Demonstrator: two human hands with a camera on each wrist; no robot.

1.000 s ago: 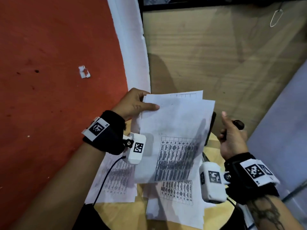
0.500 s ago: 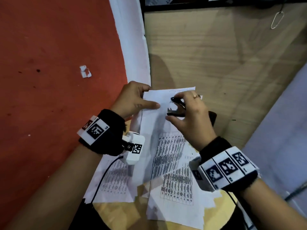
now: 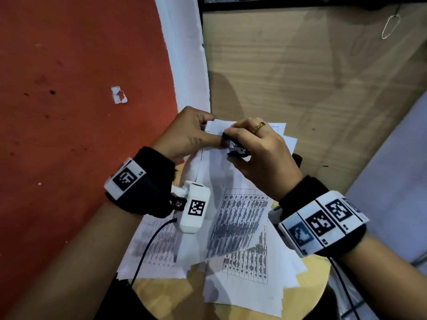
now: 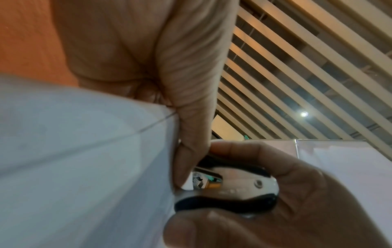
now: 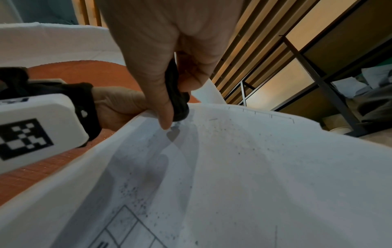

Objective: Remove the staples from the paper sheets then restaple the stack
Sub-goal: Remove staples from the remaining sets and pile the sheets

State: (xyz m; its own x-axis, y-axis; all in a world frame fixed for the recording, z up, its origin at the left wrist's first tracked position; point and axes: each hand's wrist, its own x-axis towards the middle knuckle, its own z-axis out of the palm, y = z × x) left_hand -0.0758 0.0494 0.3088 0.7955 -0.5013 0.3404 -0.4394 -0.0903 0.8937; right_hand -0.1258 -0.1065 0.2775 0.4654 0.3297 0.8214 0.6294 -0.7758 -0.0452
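My left hand (image 3: pixel 191 132) pinches the top left corner of a stapled set of printed sheets (image 3: pixel 233 218), held up above a round wooden stool. My right hand (image 3: pixel 256 153) grips a black and chrome staple remover (image 3: pixel 238 150) between thumb and fingers. Its metal jaws meet the paper at that corner, right beside my left thumb (image 4: pixel 191 147). The left wrist view shows the staple remover (image 4: pixel 231 188) side on. In the right wrist view the staple remover (image 5: pixel 177 100) points down at the sheets (image 5: pixel 244 167). The staple itself is hidden under the tool.
More printed sheets (image 3: pixel 251 280) lie spread on the round wooden stool (image 3: pixel 166 294) below. A black object (image 3: pixel 298 159) peeks out behind my right hand. The floor is red (image 3: pixel 69 112) at left and wood-patterned (image 3: pixel 300 77) at right, with a scrap of paper (image 3: pixel 119 95).
My right hand picked up the staple remover from the right side, carried it leftward over the sheets and set it against the corner held by my left hand.
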